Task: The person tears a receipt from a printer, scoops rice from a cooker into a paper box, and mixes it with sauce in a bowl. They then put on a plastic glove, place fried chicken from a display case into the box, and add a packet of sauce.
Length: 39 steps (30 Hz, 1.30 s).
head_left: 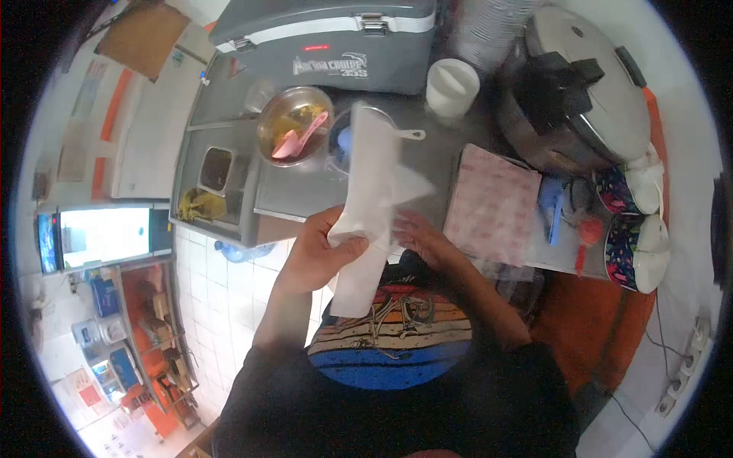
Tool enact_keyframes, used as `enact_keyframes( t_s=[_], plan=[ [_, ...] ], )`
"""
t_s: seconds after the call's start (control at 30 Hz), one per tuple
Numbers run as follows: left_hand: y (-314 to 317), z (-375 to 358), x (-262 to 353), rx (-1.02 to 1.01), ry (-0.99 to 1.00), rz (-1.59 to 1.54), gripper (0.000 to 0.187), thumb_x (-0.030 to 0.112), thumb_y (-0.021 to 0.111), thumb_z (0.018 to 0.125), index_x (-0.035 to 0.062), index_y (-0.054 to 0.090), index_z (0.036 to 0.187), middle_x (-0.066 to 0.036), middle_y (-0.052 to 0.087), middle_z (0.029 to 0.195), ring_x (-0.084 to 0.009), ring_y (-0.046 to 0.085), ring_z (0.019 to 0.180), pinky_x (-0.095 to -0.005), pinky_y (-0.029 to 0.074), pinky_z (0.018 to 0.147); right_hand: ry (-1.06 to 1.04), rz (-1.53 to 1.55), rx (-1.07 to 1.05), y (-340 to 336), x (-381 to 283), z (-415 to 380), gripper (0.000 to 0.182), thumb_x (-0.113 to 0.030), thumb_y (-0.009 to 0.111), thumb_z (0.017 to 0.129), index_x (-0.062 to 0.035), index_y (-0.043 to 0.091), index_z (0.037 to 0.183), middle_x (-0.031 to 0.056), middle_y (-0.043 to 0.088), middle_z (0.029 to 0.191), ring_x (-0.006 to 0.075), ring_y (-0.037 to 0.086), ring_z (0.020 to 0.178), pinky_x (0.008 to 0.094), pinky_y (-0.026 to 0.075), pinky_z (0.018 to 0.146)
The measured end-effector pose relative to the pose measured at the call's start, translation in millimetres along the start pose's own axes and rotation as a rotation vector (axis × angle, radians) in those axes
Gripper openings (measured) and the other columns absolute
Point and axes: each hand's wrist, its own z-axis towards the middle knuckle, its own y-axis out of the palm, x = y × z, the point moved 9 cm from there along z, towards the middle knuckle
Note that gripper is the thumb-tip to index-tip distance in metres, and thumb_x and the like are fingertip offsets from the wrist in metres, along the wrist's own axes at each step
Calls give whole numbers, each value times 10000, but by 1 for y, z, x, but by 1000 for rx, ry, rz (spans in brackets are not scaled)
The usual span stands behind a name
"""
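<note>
1. The left hand (pixel 324 252) holds the long white paper (pixel 368 206). It is pinched shut on it, with the thumb on the front.
2. The right hand (pixel 424 240) is at the paper's 4 o'clock side. Its fingers are bent and a bit blurry, so I can't tell if they grip the paper.
3. The white paper is in the middle, standing up tall in front of the striped shirt (pixel 397 336).
4. From the paper, the metal bowl (pixel 267 137) with a pink scoop (pixel 289 145) in it is at 11 o'clock.
5. The big gray cooler (pixel 328 57) is at 12 o'clock, and the white tub (pixel 452 90) is at 1 o'clock.
6. The pink sheets (pixel 492 206) lie at 3 o'clock.
</note>
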Motion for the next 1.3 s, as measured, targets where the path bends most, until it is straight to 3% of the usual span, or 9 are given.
enact_keyframes(
  t_s=[0.2, 0.27, 0.3, 0.5, 0.7, 0.87, 1.0, 1.07, 1.3],
  plan=[
    [51, 48, -29, -112, -80, -298, 360, 93, 696, 786, 4, 607, 1123, -86, 676, 962, -146, 649, 821, -278, 522, 726, -7, -1511, 374, -120, -35, -65, 433, -211, 622, 871, 32, 498, 1207, 162, 626, 1087, 287, 596, 1013, 399, 486, 893],
    [70, 67, -58, -81, -205, -245, 361, 108, 682, 793, -8, 603, 1126, -94, 676, 963, -167, 650, 821, -294, 523, 728, -235, -611, 740, -172, -59, -121, 464, -190, 642, 846, 49, 496, 1216, 183, 629, 1065, 298, 627, 946, 399, 512, 831],
    [78, 81, -77, -127, -202, -121, 365, 112, 679, 794, -15, 601, 1127, -100, 676, 965, -176, 650, 820, -303, 523, 732, -364, 341, 790, -193, -50, -139, 477, -187, 653, 833, 52, 504, 1218, 193, 629, 1064, 302, 636, 924, 400, 519, 804],
    [141, 118, -222, -458, -423, 145, 553, 230, 683, 798, -16, 508, 1261, -178, 630, 1100, -280, 605, 999, -412, 486, 871, -5, -538, 874, -332, 38, -160, 456, -130, 653, 825, 22, 511, 1231, 129, 614, 1137, 257, 610, 1001, 351, 488, 877],
    [151, 147, -309, -138, -130, 406, 790, 320, 662, 762, -3, 308, 1391, -274, 443, 1321, -426, 420, 1238, -501, 348, 1037, -177, 6, 832, -329, 49, -154, 622, -34, 589, 825, 9, 325, 1387, 180, 571, 1167, 278, 615, 996, 387, 539, 803],
    [168, 145, -271, -227, 56, 601, 697, 313, 620, 790, -40, 381, 1342, -270, 413, 1352, -427, 420, 1233, -498, 314, 1057, -341, -696, 858, -366, 17, -139, 542, -164, 557, 837, -4, 418, 1337, 160, 537, 1187, 245, 513, 1075, 373, 426, 927],
    [171, 146, -268, -243, 106, 732, 680, 340, 596, 826, -64, 398, 1336, -271, 389, 1381, -412, 422, 1240, -487, 323, 1051, -326, -48, 637, -577, 110, -120, 450, -258, 456, 916, -8, 458, 1290, 122, 593, 974, 246, 575, 786, 338, 500, 665],
    [174, 148, -271, -272, 123, 796, 674, 353, 584, 844, -75, 406, 1332, -271, 377, 1395, -405, 423, 1244, -482, 327, 1048, -400, -1017, 729, -315, -37, -134, 345, -266, 473, 925, -43, 514, 1184, 72, 583, 824, 216, 551, 625, 346, 466, 489],
    [154, 138, -257, -170, 179, 745, 651, 394, 546, 902, -89, 447, 1326, -253, 346, 1447, -358, 435, 1259, -446, 343, 1044, -413, -953, 1375, -315, -94, -180, 339, -260, 480, 922, -43, 517, 1180, 75, 584, 838, 220, 559, 650, 349, 474, 513]
  ],
)
